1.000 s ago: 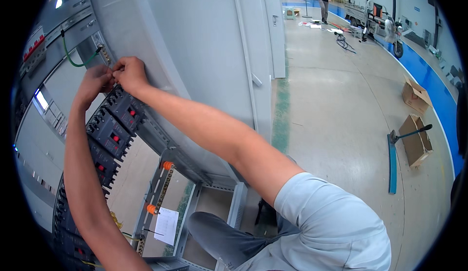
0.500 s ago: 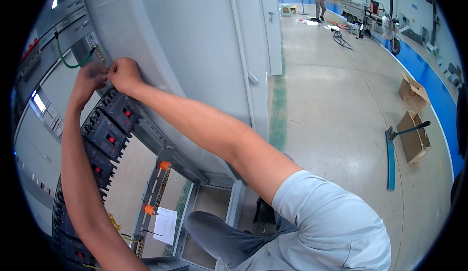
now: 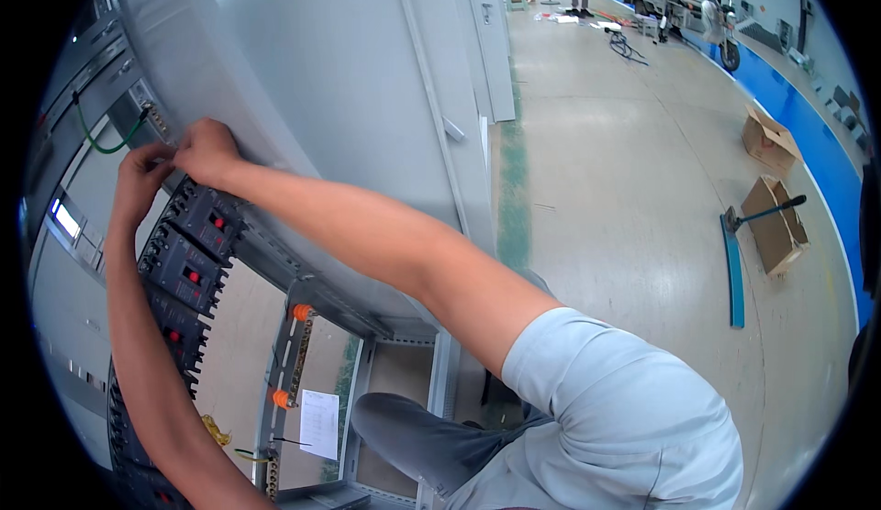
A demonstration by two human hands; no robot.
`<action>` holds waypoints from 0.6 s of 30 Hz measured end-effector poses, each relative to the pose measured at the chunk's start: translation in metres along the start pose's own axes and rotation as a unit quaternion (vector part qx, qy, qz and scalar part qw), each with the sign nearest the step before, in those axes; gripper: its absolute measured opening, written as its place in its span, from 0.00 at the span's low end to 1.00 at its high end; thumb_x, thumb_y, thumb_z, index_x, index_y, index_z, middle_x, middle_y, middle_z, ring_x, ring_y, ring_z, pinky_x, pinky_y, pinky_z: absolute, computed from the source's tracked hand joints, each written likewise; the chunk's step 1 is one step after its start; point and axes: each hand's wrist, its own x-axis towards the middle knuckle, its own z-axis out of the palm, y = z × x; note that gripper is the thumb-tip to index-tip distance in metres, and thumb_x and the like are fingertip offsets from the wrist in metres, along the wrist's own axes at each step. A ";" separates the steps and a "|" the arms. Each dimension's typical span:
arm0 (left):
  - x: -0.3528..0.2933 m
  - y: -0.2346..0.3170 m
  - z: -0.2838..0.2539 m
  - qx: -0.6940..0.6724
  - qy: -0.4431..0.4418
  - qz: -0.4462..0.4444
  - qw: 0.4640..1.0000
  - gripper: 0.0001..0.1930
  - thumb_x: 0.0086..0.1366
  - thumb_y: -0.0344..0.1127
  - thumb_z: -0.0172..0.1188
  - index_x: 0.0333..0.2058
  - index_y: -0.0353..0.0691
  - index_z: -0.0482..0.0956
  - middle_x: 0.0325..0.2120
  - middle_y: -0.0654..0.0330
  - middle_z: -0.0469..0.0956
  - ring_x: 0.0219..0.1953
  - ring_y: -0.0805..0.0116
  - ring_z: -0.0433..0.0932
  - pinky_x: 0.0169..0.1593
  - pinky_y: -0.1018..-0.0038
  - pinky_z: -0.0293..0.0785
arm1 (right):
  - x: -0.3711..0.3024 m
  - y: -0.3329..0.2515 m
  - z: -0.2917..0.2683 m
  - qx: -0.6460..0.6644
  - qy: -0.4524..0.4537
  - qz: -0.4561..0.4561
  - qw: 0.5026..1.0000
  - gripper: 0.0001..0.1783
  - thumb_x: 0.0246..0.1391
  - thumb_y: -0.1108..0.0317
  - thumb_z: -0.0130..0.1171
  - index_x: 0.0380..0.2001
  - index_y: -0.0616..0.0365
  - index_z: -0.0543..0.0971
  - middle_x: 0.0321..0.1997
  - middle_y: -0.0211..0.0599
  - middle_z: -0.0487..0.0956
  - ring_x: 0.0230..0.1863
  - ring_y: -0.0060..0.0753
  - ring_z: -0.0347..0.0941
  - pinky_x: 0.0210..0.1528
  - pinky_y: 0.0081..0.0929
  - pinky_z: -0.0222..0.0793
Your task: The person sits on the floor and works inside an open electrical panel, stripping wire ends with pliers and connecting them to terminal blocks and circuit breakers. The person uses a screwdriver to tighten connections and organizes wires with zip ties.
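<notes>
Inside the grey cabinet (image 3: 303, 97), both my hands, left hand (image 3: 139, 178) and right hand (image 3: 207, 150), pinch something hidden above the top black breaker (image 3: 206, 224), steadying it together.

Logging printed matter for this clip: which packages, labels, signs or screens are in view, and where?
Paper sheet: white rectangle with faint print, low inside the open cabinet.
Cardboard box: brown, open, on the floor far right.
Second cardboard box: brown, flatter, just nearer, beside a blue strip.
Lit panel: small bright rectangle, left cabinet edge; possibly a screen.
</notes>
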 end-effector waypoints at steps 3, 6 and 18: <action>0.003 -0.016 0.000 0.007 0.007 -0.008 1.000 0.08 0.62 0.26 0.63 0.41 0.34 0.84 0.32 0.62 0.82 0.32 0.75 0.79 0.32 0.75 0.75 | 0.000 -0.002 0.004 -0.007 -0.018 0.005 1.000 0.13 0.38 0.61 0.67 0.22 0.62 0.85 0.25 0.53 0.82 0.31 0.54 0.82 0.40 0.44 0.77; 0.005 -0.010 0.000 -0.014 -0.015 -0.092 0.996 0.09 0.62 0.27 0.64 0.41 0.34 0.83 0.31 0.62 0.82 0.32 0.73 0.79 0.31 0.72 0.75 | -0.003 0.001 -0.006 -0.023 -0.026 -0.025 0.999 0.14 0.40 0.60 0.65 0.21 0.63 0.85 0.25 0.54 0.82 0.31 0.56 0.81 0.40 0.46 0.77; 0.000 0.022 0.003 0.029 -0.042 -0.152 0.987 0.14 0.65 0.38 0.62 0.40 0.30 0.82 0.31 0.56 0.84 0.33 0.69 0.83 0.35 0.71 0.81 | -0.018 -0.002 -0.044 0.077 -0.122 0.028 0.989 0.14 0.47 0.63 0.64 0.30 0.64 0.85 0.24 0.44 0.83 0.26 0.35 0.81 0.33 0.34 0.76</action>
